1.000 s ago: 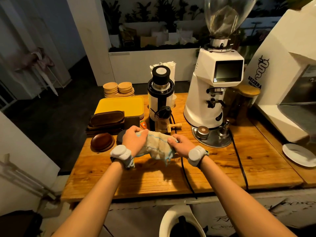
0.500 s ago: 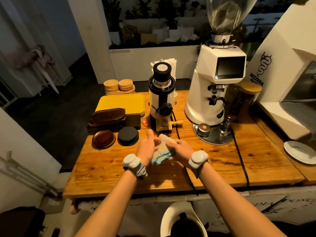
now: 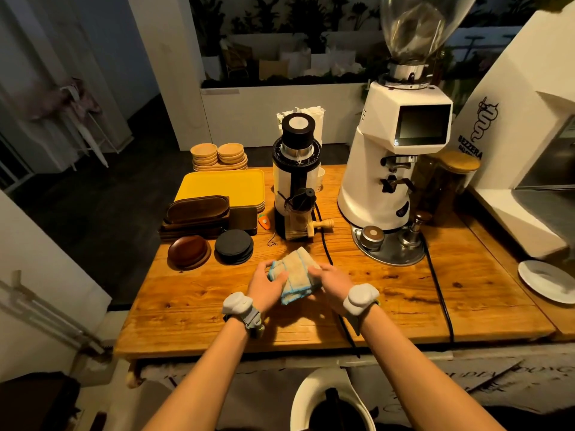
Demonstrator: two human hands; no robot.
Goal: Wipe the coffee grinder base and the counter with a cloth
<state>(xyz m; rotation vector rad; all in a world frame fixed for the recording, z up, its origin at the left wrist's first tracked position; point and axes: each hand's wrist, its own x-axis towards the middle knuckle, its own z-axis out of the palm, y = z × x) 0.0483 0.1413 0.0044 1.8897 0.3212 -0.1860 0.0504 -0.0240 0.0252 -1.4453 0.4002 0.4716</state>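
Observation:
A folded beige cloth with blue edging [image 3: 295, 275] sits between my two hands just above the wooden counter [image 3: 389, 293]. My left hand [image 3: 267, 286] grips its left side and my right hand [image 3: 331, 283] holds its right side. Behind the cloth stands a small black-and-white coffee grinder [image 3: 295, 185] with a clear cup at its base. To the right a large white grinder [image 3: 395, 169] with a glass hopper stands on a round metal base [image 3: 389, 253].
Two black power cables [image 3: 435, 275] run across the counter to its front edge. Left of the small grinder lie a yellow tray [image 3: 224, 185], dark wooden trays [image 3: 196, 213], black coasters [image 3: 234, 245] and a brown saucer [image 3: 188, 251]. A white espresso machine [image 3: 513, 144] and white plate [image 3: 547, 281] are at right.
The cloth, spread between my hands a second ago, is now folded into a compact pad. Both hands have come closer together and lower toward the counter.

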